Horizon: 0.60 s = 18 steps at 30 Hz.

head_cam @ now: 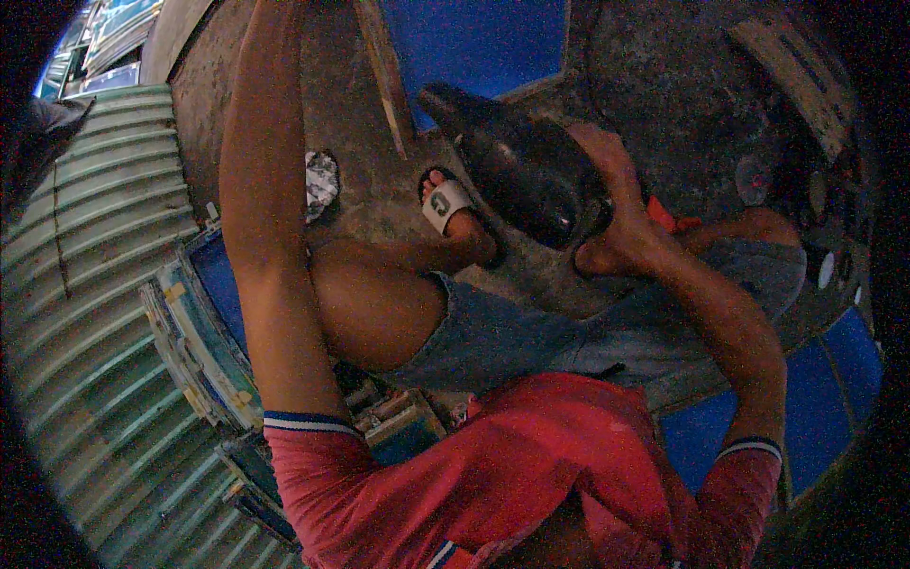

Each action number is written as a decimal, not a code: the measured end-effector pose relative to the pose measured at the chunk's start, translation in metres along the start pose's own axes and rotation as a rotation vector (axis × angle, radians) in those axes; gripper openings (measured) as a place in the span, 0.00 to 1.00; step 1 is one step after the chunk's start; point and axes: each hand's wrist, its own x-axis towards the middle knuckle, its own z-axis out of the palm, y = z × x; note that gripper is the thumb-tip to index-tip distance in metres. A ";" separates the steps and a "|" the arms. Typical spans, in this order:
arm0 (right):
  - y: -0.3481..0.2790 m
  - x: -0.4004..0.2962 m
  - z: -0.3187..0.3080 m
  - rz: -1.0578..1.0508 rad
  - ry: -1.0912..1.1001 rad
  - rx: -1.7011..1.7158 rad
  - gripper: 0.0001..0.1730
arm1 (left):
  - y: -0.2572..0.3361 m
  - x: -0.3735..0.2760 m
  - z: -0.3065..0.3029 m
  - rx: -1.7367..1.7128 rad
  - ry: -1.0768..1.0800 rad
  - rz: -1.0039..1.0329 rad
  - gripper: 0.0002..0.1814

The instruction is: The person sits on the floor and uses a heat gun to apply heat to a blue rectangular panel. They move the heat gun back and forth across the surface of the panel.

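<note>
My right hand [611,199] is at the near right side of a dark, glossy, rounded object [526,163], with its fingers along the far edge. The object has a narrower end pointing up and left; its exact kind cannot be told. It hangs or rests over the concrete floor between my legs, beside my foot in a white-strapped slide sandal [446,206]. My left arm stretches up past the top edge of the picture, so my left hand is out of view. Below that arm lies my bare knee.
A blue panel with a wooden frame [483,43] lies ahead on the floor [370,192]. Corrugated metal sheeting [106,235] runs along the left, with framed panels [206,341] stacked beside it. More blue panels [817,412] stand at the right. A crumpled silvery piece [322,185] lies near my left arm.
</note>
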 end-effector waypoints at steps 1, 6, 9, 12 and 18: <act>0.001 0.000 -0.002 -0.006 0.017 0.004 0.72 | 0.018 0.002 0.007 -0.148 0.038 0.003 0.29; 0.020 -0.003 0.000 -0.046 0.028 -0.065 0.73 | 0.077 -0.003 0.010 -0.475 0.100 -0.357 0.30; 0.021 0.001 -0.014 -0.009 -0.082 -0.004 0.72 | 0.073 -0.005 0.007 -0.379 0.122 -0.399 0.31; 0.002 0.002 -0.002 -0.070 0.059 0.068 0.70 | 0.055 -0.002 0.008 -0.387 0.121 -0.360 0.31; 0.013 -0.001 0.001 -0.117 0.004 0.022 0.70 | 0.051 0.002 0.018 -0.619 0.120 -0.358 0.30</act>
